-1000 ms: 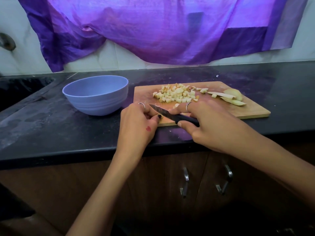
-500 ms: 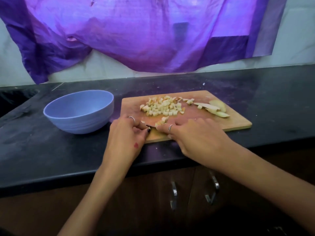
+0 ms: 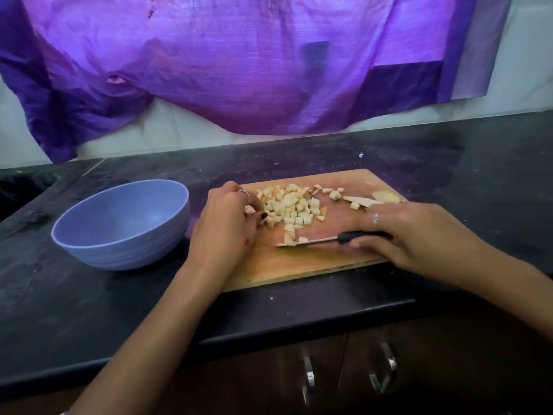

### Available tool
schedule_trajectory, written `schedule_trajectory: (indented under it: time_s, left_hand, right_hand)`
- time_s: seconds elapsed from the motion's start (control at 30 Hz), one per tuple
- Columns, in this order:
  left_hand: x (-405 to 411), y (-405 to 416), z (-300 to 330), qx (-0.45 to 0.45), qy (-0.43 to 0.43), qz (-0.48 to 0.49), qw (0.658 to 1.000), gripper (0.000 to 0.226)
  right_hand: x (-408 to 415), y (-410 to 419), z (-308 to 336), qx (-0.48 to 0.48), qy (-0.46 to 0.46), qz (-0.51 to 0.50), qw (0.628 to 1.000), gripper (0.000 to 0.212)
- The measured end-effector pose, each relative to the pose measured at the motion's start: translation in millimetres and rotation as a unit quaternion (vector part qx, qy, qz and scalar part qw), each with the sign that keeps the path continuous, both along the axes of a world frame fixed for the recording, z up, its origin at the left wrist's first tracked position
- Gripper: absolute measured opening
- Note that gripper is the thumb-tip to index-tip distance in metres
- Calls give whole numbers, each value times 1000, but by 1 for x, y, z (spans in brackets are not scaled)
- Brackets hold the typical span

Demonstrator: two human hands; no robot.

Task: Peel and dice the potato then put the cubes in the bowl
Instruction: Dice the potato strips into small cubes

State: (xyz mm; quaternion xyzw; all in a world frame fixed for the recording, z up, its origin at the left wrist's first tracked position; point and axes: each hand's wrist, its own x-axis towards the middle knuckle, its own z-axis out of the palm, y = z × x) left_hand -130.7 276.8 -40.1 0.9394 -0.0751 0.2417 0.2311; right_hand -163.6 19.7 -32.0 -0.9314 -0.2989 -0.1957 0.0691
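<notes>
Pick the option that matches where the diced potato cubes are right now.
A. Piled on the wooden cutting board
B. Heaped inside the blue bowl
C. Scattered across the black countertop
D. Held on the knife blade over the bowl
A: the pale diced potato cubes sit in a pile on the rectangular wooden cutting board, while the round blue bowl beside it shows only its bare inside.

right hand (image 3: pixel 419 235) blurred, hides knife (image 3: pixel 335 239) handle

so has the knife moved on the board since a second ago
Yes. The knife was angled across the near left corner of the cutting board; it now lies further right toward the board's middle, blade tip by the cubes, held by the right hand.
</notes>
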Motion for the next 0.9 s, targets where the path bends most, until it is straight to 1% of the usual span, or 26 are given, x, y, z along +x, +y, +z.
schedule_trajectory:
  time_s: [0.07, 0.13, 0.27, 0.37, 0.4, 0.53, 0.6, 0.63, 0.67, 0.73, 0.77, 0.83, 0.9]
  left_hand:
    - [-4, 3, 0, 16, -18, 27, 999, 14]
    - [-7, 4, 0, 26, -33, 50, 998, 19]
    - [-9, 1, 1, 32, -63, 57, 996, 22]
    - [-8, 0, 2, 36, -77, 53, 995, 23]
    - [-8, -1, 2, 36, -80, 51, 995, 23]
    - [-10, -6, 1, 40, -91, 23, 995, 24]
    - [-11, -9, 0, 38, -96, 10, 995, 25]
    - [-12, -13, 2, 37, -101, -1, 994, 26]
    - [-12, -16, 2, 37, -106, -15, 994, 27]
    - [-12, -27, 7, 58, -112, -50, 991, 27]
    - [-10, -35, 10, 70, -99, -72, 990, 27]
    - [1, -58, 16, 88, -36, -131, 987, 28]
    - [20, -81, 20, 141, 13, -190, 971, 33]
  right_hand:
    - [19, 13, 1, -5, -36, -6, 999, 27]
    - [38, 23, 3, -9, -31, -29, 999, 28]
    - [54, 24, 8, 14, 3, -36, 999, 28]
    - [47, 8, 10, 70, 64, -38, 995, 24]
    - [44, 2, 9, 73, 77, -47, 993, 23]
    - [32, -19, 4, 32, 64, -95, 993, 36]
    - [27, -23, 5, 26, 52, -109, 992, 35]
    - [23, -27, 6, 61, 41, -111, 991, 30]
    - [21, -29, 6, 116, 30, -112, 986, 25]
    - [20, -35, 5, 218, 9, -135, 967, 22]
    - [22, -37, 2, 248, 1, -154, 956, 22]
    - [24, -43, -8, 300, -8, -186, 936, 20]
    - [26, -48, -19, 350, -6, -197, 916, 18]
